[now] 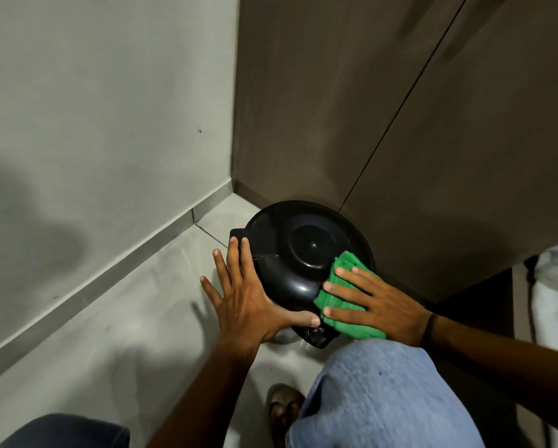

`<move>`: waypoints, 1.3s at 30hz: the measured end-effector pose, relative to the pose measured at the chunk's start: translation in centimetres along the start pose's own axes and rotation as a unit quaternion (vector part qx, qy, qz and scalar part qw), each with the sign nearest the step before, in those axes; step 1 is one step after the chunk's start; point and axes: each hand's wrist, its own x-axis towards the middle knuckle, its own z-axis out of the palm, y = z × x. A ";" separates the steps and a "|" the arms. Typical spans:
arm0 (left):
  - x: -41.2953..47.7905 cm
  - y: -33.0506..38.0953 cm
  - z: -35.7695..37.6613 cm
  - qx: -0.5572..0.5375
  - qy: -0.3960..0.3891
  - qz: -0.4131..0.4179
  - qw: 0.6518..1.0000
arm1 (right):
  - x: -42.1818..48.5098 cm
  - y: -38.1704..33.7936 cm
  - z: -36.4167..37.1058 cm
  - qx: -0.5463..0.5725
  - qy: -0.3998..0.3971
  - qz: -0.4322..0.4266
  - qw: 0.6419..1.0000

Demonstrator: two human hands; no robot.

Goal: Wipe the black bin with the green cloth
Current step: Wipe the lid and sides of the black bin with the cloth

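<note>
The black bin (pixel 298 250) stands on the floor in a corner, seen from above with its round domed lid closed. My left hand (pixel 243 295) lies flat against the bin's left side, fingers spread, thumb under the near rim. My right hand (pixel 376 305) presses the folded green cloth (pixel 342 286) onto the lid's right near edge, fingers spread over the cloth. A bit of black bin liner shows at the near rim.
A grey wall (pixel 103 124) runs on the left and brown cabinet doors (pixel 384 124) stand directly behind the bin. My knee in blue jeans (pixel 384 392) and a foot (pixel 284 405) are on the pale tiled floor (pixel 142 318). Something white (pixel 555 286) sits at the right edge.
</note>
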 end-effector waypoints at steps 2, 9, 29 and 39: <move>0.0 -0.1 0.0 0.000 0.000 0.001 1.000 | -2.2 0.5 0.9 0.002 -0.001 0.033 0.999; 0.1 -0.2 0.2 0.005 -0.005 0.002 1.000 | -3.5 0.0 0.8 0.175 0.080 0.270 0.943; 0.3 1.1 -0.8 0.058 -0.034 -0.046 0.997 | 4.9 -4.2 -4.7 0.231 0.011 0.334 0.914; 0.4 1.2 -1.0 0.057 -0.041 -0.032 0.997 | 17.0 3.1 -3.9 0.181 0.010 0.464 0.867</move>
